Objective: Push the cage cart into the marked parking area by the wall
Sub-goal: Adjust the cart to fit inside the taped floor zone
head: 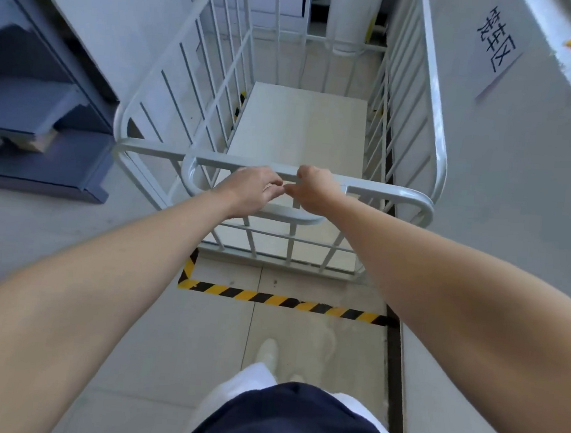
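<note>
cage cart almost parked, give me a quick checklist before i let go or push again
1. Grip: left hand and right hand are both on the handle bar, close together at its middle. Ok.
2. Near end of the cage cart past the striped tape line: ok.
3. Clearance from the wall on the right: cannot tell; the cage rail looks very close.
4. Left side inside the tape: only short bits show through the bars; cannot tell.
5. Room ahead: a white pipe stands just beyond the far end. Cannot tell.
6. Cart load: deck bare. Ok.
</note>
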Motion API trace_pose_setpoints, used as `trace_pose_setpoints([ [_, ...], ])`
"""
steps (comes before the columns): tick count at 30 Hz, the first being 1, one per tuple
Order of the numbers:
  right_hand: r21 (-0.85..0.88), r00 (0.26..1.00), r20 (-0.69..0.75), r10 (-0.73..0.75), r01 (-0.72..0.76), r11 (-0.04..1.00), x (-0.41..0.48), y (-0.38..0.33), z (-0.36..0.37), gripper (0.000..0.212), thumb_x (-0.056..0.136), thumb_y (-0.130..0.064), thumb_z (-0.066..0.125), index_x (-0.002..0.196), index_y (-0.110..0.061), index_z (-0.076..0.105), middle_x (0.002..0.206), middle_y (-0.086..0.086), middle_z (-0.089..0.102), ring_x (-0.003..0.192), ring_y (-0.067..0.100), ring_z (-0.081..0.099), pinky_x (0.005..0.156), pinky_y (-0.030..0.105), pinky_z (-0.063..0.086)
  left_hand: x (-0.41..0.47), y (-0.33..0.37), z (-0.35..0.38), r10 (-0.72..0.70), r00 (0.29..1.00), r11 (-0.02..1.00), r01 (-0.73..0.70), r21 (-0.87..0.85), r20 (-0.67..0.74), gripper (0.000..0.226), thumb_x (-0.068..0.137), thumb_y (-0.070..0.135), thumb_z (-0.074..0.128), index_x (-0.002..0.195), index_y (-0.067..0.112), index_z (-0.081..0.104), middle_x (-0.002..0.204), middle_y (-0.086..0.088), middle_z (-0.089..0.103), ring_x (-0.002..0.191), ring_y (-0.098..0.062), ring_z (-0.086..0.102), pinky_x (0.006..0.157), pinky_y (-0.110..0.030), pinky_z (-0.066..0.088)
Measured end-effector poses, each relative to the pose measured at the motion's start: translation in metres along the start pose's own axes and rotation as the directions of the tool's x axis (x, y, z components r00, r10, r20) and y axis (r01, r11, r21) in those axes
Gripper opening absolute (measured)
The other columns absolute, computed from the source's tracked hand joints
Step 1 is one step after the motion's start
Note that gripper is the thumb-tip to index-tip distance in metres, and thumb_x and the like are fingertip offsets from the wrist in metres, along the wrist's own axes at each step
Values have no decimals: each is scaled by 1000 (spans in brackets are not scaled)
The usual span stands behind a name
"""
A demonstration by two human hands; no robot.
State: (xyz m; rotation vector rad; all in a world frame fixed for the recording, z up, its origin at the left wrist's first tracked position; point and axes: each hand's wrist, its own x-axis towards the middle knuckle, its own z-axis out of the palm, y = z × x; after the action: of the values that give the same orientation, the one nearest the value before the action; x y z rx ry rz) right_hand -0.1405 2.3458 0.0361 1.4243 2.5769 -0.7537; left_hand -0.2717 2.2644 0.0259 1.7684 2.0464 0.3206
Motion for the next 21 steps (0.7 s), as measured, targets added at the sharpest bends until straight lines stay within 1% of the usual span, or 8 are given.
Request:
trace_pose_setpoints([
  [2,-19,999,26,-26,26,999,-11,-7,9,48,94,-41,53,126,-6,52,124,16,60,114,32,56,90,37,48,-18,-2,1,-28,1000,1000,28,12,8,37,96,38,44,120,15,61,123,-4,61,115,-26,53,98,-42,43],
  [4,-26,998,50,-48,50,998,-21,-12,18,49,94,-41,53,127,-4,52,128,16,59,118,32,54,96,40,47,-34,-6,3,-38,999,999,37,37,14,38,96,38,44,122,15,59,125,-3,60,118,-25,52,101,-41,41],
  [8,-73,995,69,-69,74,995,-34,-26,30,52,95,-42,52,129,-4,50,130,17,55,119,32,52,97,39,46,-61,-22,1,-71,997,996,71,46,0,40,96,38,45,125,13,57,127,-5,58,120,-25,51,101,-41,42],
  [11,-68,996,69,-61,66,996,-33,-43,34,51,95,-41,53,129,-4,50,132,15,54,121,31,50,98,38,45,-73,-42,-5,-82,996,996,82,24,-17,39,96,36,46,125,13,57,127,-5,58,119,-24,51,101,-39,42],
  [14,-93,997,44,-70,74,993,-23,-77,41,50,94,-41,54,128,-4,52,130,15,57,119,31,52,98,40,46,-81,-75,-20,-71,997,996,72,50,-39,39,96,36,46,125,13,58,128,-4,58,121,-23,50,102,-37,38],
  [18,-93,998,30,-55,58,994,5,-142,60,46,94,-40,53,121,-2,56,123,14,61,114,29,56,89,34,48,-89,-135,-49,-25,1000,995,26,92,-13,36,96,35,46,121,14,60,124,-3,59,118,-23,51,103,-37,36],
  [21,-64,1000,7,-28,28,998,27,-194,84,50,94,-41,53,126,-2,54,127,14,59,120,30,52,98,37,47,-93,-194,-76,-5,1000,990,3,141,13,36,96,34,47,123,14,59,126,-4,58,121,-25,49,105,-37,35],
])
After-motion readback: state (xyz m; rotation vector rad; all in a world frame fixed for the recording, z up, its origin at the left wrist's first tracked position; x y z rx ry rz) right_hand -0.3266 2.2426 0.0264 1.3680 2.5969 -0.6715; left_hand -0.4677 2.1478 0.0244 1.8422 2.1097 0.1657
